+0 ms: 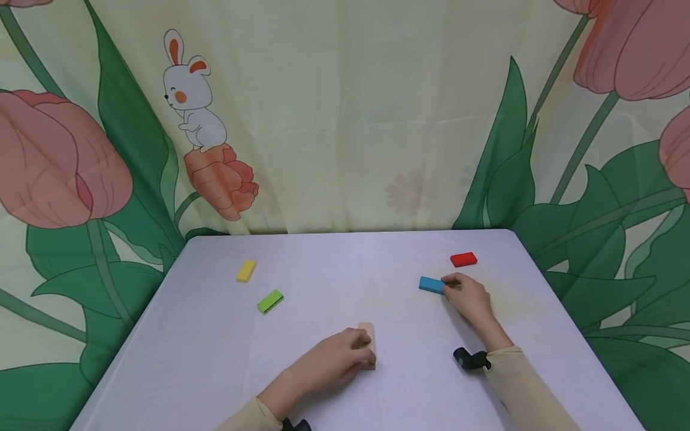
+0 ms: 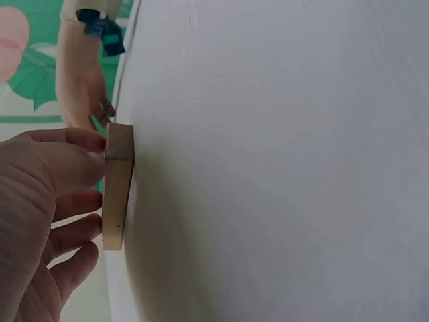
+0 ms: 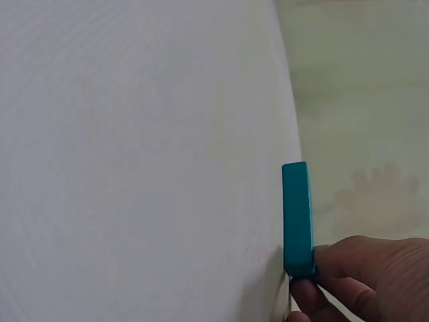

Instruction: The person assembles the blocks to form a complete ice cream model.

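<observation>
Near the front middle of the white table, my left hand [image 1: 336, 357] has its fingertips on a plain wooden block [image 1: 367, 330]. In the left wrist view, the fingertips and thumb meet the upper edge of that wooden block [image 2: 116, 201], with the fingers slightly bent. My right hand [image 1: 470, 300] pinches the right end of a blue block [image 1: 430, 285] at the right back. The right wrist view shows finger and thumb at the lower end of the blue block [image 3: 297, 218]. Whether either block is lifted is hard to tell.
A red block [image 1: 463, 259] lies just behind the right hand. At the left back lie a yellow block [image 1: 246, 271] and a green block [image 1: 270, 301]. A printed curtain [image 1: 345, 120] hangs behind the white table [image 1: 345, 263].
</observation>
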A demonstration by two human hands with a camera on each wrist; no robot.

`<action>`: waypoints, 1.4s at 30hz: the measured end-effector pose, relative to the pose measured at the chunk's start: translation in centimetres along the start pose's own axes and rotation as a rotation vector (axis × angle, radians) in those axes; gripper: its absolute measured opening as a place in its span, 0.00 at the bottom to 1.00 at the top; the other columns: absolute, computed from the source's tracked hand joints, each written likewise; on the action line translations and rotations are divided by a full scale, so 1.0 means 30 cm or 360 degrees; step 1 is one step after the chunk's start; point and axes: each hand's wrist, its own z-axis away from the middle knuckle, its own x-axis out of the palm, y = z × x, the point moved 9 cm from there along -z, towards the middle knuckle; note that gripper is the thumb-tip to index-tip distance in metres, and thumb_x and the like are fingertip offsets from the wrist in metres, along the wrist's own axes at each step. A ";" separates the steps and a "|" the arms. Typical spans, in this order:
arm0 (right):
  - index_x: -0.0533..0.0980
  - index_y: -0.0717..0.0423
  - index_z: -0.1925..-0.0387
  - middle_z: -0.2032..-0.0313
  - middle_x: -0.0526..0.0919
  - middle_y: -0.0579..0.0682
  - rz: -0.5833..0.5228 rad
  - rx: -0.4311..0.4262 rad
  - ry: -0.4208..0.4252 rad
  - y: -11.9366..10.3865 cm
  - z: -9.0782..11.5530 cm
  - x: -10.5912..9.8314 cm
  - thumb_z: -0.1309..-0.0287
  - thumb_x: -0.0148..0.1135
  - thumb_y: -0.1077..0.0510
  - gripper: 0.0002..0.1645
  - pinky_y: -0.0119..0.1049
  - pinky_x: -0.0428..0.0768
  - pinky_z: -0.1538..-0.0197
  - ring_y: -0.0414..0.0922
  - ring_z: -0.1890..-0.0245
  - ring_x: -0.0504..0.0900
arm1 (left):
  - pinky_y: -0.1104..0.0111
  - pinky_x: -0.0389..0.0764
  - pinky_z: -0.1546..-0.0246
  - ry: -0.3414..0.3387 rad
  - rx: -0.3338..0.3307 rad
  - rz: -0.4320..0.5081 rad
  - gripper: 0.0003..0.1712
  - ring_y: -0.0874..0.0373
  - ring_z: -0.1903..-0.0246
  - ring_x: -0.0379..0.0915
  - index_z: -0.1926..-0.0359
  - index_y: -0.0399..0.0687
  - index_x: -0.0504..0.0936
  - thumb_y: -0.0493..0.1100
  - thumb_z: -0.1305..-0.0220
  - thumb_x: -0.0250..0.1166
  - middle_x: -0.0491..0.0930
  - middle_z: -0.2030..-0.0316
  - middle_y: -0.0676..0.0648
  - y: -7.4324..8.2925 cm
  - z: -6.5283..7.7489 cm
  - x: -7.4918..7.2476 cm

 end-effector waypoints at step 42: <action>0.85 0.53 0.50 0.51 0.88 0.53 -0.0092 -0.0205 -0.0060 -0.278 0.083 0.248 0.34 0.67 0.56 0.14 0.55 0.66 0.43 0.53 0.50 0.82 | 0.61 0.72 0.31 -0.0118 -0.0063 -0.0090 0.11 0.60 0.38 0.73 0.47 0.71 0.83 0.48 0.26 0.65 0.77 0.41 0.55 0.042 -0.027 0.033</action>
